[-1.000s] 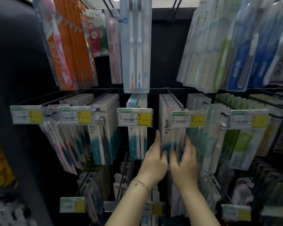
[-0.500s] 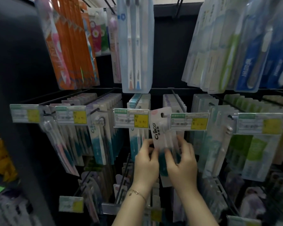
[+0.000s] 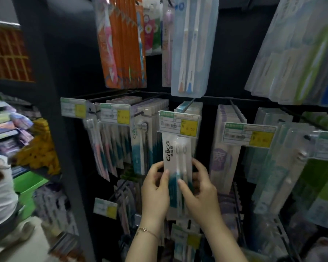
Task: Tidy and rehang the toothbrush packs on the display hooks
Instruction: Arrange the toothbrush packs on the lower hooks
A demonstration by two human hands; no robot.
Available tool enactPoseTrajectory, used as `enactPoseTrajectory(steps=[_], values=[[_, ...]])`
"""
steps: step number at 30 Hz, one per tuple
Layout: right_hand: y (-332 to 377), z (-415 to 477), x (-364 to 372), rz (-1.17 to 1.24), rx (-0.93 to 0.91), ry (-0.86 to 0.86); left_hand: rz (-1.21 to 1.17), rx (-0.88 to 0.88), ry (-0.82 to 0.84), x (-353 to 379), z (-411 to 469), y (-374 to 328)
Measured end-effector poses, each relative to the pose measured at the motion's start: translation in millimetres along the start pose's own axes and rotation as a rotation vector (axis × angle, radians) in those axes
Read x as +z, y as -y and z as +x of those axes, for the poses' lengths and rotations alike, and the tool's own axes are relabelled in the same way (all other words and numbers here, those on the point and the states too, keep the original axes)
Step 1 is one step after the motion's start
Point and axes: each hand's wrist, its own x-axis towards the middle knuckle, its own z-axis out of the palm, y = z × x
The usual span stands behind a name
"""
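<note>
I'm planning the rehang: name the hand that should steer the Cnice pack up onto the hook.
Right, probably: the right hand lays its thumb across the middle of the Cnice pack, fingers round the right edge. The left hand only pinches the left edge.

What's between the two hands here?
In the head view, the Cnice toothbrush pack sits between the left hand and right hand, pinched by both.
</note>
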Motion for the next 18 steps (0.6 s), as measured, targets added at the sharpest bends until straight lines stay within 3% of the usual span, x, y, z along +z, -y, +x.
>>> enactPoseTrajectory(steps=[10, 18], values=[[30.5, -1.3, 78.2, 0.084, 0.026, 0.046, 0.129, -0.027, -0.025, -78.0, 20.0, -1.4], [53.8, 10.0, 134.9, 0.099, 0.014, 0.102, 0.091, -0.055, -0.04, -131.3, 43.7, 0.0]])
